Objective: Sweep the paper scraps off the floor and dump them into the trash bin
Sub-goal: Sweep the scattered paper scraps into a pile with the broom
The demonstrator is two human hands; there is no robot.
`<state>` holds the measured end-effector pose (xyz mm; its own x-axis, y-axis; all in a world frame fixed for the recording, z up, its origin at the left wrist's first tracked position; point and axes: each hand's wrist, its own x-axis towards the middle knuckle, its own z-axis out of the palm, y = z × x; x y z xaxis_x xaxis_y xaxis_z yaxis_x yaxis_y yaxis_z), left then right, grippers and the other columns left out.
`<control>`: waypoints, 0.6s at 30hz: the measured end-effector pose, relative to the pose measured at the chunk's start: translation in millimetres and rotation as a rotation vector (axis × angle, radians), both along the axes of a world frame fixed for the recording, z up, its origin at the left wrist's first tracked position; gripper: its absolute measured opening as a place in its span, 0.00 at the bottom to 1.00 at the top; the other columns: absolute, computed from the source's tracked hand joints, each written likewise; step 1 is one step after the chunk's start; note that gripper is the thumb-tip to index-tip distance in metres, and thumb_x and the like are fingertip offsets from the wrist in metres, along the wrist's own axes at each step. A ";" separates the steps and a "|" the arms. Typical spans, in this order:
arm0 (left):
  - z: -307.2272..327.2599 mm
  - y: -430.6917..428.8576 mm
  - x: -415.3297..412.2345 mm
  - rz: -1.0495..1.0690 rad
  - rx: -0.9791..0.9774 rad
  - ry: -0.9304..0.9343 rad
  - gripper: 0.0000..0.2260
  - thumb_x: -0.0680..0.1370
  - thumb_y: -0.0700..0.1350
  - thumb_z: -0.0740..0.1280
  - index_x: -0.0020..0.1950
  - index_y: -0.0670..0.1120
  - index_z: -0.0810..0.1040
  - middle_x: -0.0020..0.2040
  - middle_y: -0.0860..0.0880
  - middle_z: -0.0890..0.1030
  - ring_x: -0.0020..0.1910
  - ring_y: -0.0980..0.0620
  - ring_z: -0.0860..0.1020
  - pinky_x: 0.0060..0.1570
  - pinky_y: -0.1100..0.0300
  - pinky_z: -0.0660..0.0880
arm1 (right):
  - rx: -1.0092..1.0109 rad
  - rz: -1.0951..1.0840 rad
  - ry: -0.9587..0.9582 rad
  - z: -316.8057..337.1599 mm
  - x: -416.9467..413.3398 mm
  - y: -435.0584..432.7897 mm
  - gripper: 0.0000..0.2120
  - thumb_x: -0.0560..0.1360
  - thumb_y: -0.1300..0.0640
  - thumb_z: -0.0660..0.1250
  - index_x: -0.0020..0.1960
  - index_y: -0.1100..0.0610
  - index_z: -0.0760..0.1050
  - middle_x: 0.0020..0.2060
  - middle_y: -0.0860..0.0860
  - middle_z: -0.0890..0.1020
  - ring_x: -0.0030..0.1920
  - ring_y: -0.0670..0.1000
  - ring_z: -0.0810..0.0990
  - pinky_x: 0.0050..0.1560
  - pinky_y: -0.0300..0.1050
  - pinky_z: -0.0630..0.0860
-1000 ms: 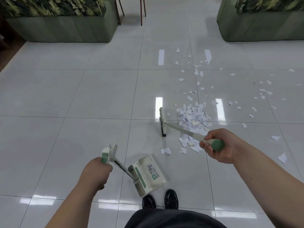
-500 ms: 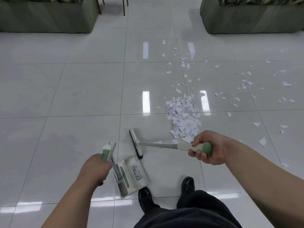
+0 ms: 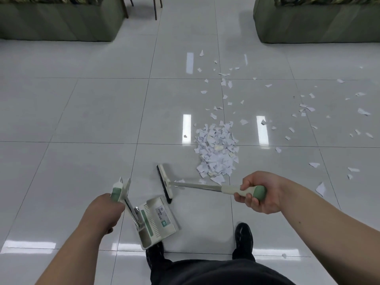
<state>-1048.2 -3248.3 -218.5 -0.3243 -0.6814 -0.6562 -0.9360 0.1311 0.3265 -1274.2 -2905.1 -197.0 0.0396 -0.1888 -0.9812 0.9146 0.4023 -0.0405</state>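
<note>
A heap of white paper scraps [image 3: 217,150] lies on the grey tiled floor ahead of me, with loose scraps [image 3: 304,109] scattered beyond it and to the right. My right hand [image 3: 261,192] grips the green end of the broom handle. The broom head [image 3: 164,183] rests on the floor left of the heap, its near end by the dustpan's front lip. My left hand [image 3: 102,212] holds the upright handle of the white and green dustpan [image 3: 157,222], which sits on the floor by my feet. No trash bin is in view.
Two green planter boxes stand at the far left [image 3: 57,21] and far right [image 3: 316,21], with an aisle between them. Chair legs [image 3: 141,7] show at the top. My black shoes [image 3: 243,237] are close behind the dustpan.
The broom head has swept from beside the heap back toward me and left, ending at the dustpan's lip. The dustpan shifted slightly and my feet stepped apart.
</note>
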 end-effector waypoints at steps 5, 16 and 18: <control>4.9 89.6 -35.8 0.047 -0.042 0.002 0.03 0.75 0.34 0.61 0.44 0.37 0.74 0.33 0.41 0.72 0.31 0.43 0.70 0.31 0.56 0.70 | 0.059 -0.028 0.044 5.4 -60.2 106.6 0.20 0.65 0.66 0.64 0.57 0.63 0.71 0.37 0.58 0.81 0.21 0.50 0.71 0.18 0.36 0.69; 26.2 194.4 -110.9 0.065 -0.006 0.070 0.05 0.73 0.32 0.60 0.39 0.40 0.70 0.33 0.43 0.68 0.31 0.45 0.66 0.30 0.59 0.66 | 0.118 -0.117 0.254 23.8 -151.0 219.2 0.11 0.72 0.67 0.60 0.54 0.64 0.72 0.34 0.59 0.80 0.18 0.49 0.71 0.19 0.34 0.70; 29.2 204.2 -121.7 0.072 0.008 0.086 0.06 0.74 0.32 0.60 0.39 0.41 0.69 0.33 0.44 0.67 0.31 0.46 0.65 0.29 0.60 0.65 | 0.129 -0.163 0.288 21.3 -163.0 227.4 0.14 0.72 0.66 0.60 0.58 0.64 0.72 0.35 0.59 0.80 0.17 0.48 0.71 0.19 0.35 0.71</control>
<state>-1170.0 -3044.1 -189.2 -0.3307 -0.6995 -0.6335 -0.9112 0.0619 0.4073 -1437.2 -2677.7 -175.7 -0.2622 -0.0433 -0.9640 0.9259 0.2702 -0.2640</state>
